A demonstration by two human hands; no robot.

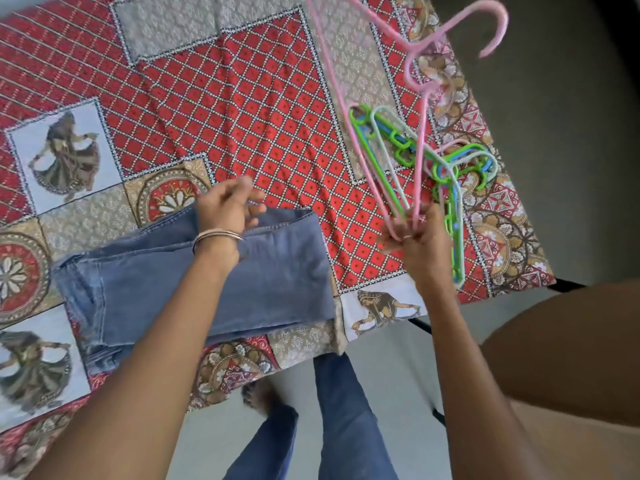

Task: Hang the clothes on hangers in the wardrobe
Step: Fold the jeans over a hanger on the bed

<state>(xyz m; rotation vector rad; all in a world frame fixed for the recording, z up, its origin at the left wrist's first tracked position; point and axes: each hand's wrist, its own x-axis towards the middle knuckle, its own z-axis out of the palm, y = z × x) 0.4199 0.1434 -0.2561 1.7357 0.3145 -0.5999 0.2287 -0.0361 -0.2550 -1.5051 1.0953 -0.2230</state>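
Head view, only 1 cam. Right hand (414,237) pinches the corner of a pink hanger (420,140), fingers curled tight round the thin bars; looks like 2 pink ones overlapping but motion blur, can't tell for sure. Hanger's lifted off the bed, hook up at top right, prob. picked from the pile so it's free to thread. Rest of the hangers (450,174), green, blue & pale mint, lie in a heap on the patterned bedspread (242,98) near the right edge, within reach.

Left hand (230,207) hovers just over the top end of the folded jeans (214,285), fingers loosely curled, holding nothing that I can see; a thin bangle (216,235) sits at the wrist. Jeans lie folded lengthwise on the bed's near edge, likely laid flat so a leg end can slide thru the hanger bar. Wardrobe not in view. Judgement: early stage, nothing on a hanger yet.
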